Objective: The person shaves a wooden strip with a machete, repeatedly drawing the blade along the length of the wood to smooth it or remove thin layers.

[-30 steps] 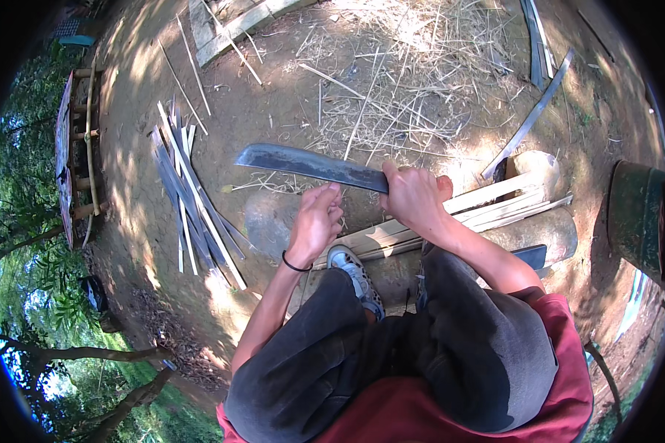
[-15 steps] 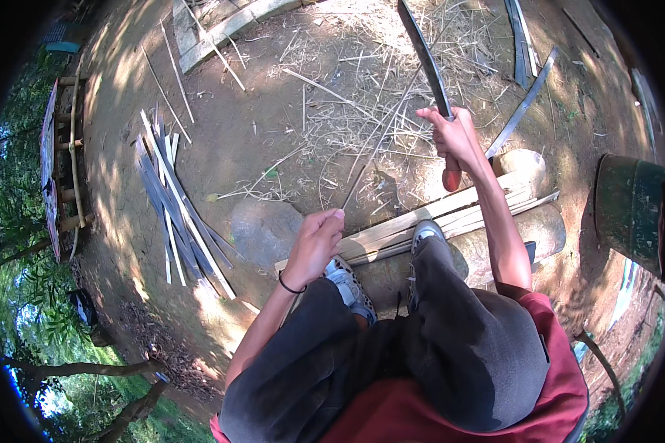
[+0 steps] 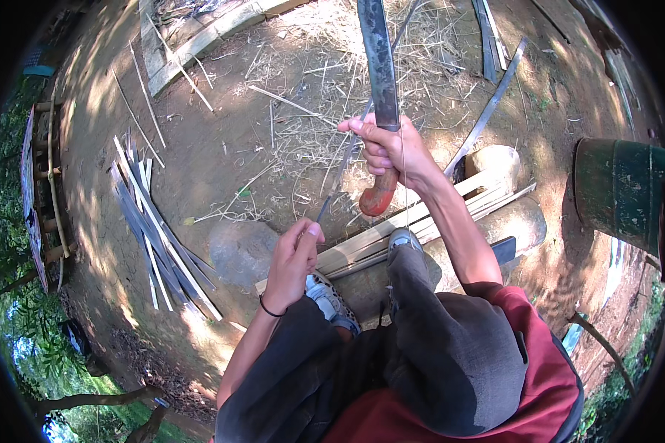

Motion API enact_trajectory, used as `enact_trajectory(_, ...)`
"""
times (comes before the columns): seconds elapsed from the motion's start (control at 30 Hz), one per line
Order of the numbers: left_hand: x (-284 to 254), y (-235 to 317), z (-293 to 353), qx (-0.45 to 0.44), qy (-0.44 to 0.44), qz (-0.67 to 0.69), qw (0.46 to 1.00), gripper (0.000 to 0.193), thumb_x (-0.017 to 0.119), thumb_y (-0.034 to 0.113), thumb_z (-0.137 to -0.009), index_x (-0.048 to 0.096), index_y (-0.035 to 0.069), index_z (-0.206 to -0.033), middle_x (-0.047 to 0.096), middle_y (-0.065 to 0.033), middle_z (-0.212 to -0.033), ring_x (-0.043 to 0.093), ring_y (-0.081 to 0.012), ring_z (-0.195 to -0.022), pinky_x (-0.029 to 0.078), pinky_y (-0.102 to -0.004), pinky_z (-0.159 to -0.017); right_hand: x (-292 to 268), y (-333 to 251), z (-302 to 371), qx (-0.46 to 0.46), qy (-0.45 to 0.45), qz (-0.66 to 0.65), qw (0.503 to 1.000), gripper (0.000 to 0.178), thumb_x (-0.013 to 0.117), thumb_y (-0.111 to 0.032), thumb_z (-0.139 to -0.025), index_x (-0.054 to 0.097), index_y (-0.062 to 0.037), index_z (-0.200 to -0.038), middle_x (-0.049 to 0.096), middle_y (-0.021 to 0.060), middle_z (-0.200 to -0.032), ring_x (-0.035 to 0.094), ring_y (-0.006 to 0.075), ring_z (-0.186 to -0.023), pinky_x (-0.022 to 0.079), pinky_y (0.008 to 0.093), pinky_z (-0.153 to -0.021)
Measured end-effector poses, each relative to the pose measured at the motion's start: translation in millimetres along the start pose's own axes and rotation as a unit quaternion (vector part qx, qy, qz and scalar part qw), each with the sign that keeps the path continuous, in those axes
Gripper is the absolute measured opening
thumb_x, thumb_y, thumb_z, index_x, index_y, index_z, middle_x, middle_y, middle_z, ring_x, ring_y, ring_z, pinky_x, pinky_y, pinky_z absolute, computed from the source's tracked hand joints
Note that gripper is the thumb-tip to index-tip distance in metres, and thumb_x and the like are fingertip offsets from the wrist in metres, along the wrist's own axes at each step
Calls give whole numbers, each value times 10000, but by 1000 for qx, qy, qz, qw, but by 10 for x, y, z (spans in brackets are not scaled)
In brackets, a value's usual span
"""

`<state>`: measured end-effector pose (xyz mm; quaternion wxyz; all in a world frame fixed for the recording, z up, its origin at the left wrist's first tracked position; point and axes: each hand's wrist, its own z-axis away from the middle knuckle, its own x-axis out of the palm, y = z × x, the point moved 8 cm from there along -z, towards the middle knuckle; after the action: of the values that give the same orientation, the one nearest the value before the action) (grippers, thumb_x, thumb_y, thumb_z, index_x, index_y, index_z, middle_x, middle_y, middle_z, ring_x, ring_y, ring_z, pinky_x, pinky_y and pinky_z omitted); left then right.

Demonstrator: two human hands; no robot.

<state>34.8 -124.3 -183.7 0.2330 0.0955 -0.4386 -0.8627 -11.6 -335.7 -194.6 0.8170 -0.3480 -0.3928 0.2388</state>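
My right hand (image 3: pixel 400 153) is wrapped round the handle of a machete (image 3: pixel 379 63), whose dark, worn blade points away from me. The handle ends in a red butt (image 3: pixel 377 201). Between the closed fingers of my left hand (image 3: pixel 294 260) is one end of a long, thin, dark strip (image 3: pixel 338 171), apparently split bamboo. It slants away to the upper right, passing by my right hand and behind the blade. My right index finger reaches out across the strip; whether it presses on it I cannot tell. A fine pale fibre (image 3: pixel 405 184) hangs beside the handle.
Pale split strips (image 3: pixel 355 255) lie along a log (image 3: pixel 528 218) by my shoes. A stone (image 3: pixel 242 251) and a bundle of strips (image 3: pixel 155 229) are on the left. Shavings (image 3: pixel 303 140) litter the ground ahead. At right are a long strip (image 3: pixel 488 107) and a green drum (image 3: pixel 617 192).
My right hand has come left and lower with the machete, up against the strip. The blade has turned to show its broad side. My left hand still grips the strip's end; the view has shifted slightly.
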Motion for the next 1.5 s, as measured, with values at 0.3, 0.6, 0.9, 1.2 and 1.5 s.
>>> enact_trajectory(0.3, -117, 286, -227, 74, 94, 59, 991, 348, 407, 331, -1038, 487, 66, -826, 322, 67, -512, 272, -24, -411, 219, -224, -396, 482, 108, 161, -25, -2, 233, 972, 264, 633, -216, -906, 673, 11, -1036, 446, -16, -499, 408, 99, -402, 351, 296, -413)
enact_trajectory(0.6, -436, 88, -151, 132, 192, -92, 968, 346, 454, 323, -1024, 500, 66, -796, 328, 72, -585, 280, -10, -462, 217, -212, -413, 341, 139, 353, -206, 99, 612, 757, 340, 627, -97, -737, 614, 36, -1049, 619, 223, -619, 638, 402, -605, 511, 486, -628)
enact_trajectory(0.9, -286, 193, 122, 127, 200, -264, 935, 334, 422, 204, -1013, 486, 0, -755, 393, -127, -570, 421, -202, -518, 357, -362, -530, -1432, -687, -352, -80, 301, 646, 697, 208, 593, -121, -795, 625, 76, -855, 634, 290, -716, 655, 443, -706, 523, 509, -664)
enact_trajectory(1.2, -575, -171, -13, 177, 182, -151, 955, 365, 423, 294, -1027, 476, 59, -754, 378, 10, -550, 365, -85, -471, 309, -268, -453, -2845, -1335, -428, -175, 470, 600, 623, 327, 584, -191, -814, 605, 133, -847, 640, 327, -830, 652, 446, -817, 512, 496, -739)
enact_trajectory(1.5, -676, 44, -207, 122, 163, 16, 979, 366, 395, 352, -1037, 447, 94, -782, 320, 67, -527, 267, -44, -390, 236, -228, -362, -649, -400, 110, 35, 109, 182, 977, 223, 504, -130, -902, 676, 11, -895, 379, -57, -497, 381, 72, -393, 319, 245, -381)
